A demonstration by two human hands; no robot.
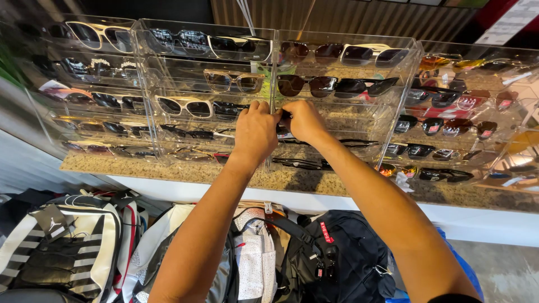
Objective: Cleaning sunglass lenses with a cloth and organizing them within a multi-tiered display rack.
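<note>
Both hands meet at middle of clear acrylic rack (342, 120) on the granite surface (168, 168). Left hand (255, 130) and right hand (303, 120) pinch narrow on dark sunglasses (285, 115), half hidden, approx. third tier; not yet seated. Other tiers already full.

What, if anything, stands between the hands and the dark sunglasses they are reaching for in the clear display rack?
Nothing visible does. The left hand and right hand are both already at the dark sunglasses, at the open front of the clear display rack. The fingers hide most of the pair, so the exact grip is unclear.
</note>
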